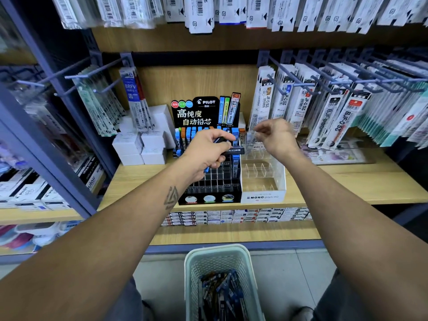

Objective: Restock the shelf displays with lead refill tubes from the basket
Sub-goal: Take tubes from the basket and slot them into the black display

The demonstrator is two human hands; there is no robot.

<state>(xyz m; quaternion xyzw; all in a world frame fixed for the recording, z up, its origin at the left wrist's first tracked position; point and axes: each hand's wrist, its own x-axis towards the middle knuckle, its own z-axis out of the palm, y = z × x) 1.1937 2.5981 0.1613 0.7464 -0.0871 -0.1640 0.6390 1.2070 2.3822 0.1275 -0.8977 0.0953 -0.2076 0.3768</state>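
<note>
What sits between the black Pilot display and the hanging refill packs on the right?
In the head view, a white MONO display with mostly empty clear compartments stands beside the black Pilot display, left of the hanging refill packs.

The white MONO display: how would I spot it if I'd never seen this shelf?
Find the wooden shelf in the middle of the wall, then the black Pilot stand on it with bright Chinese lettering. The MONO display sits touching its right side, at the shelf's front edge. Unlike the black stand, it is white, with clear dividers whose near compartments look empty.
</note>
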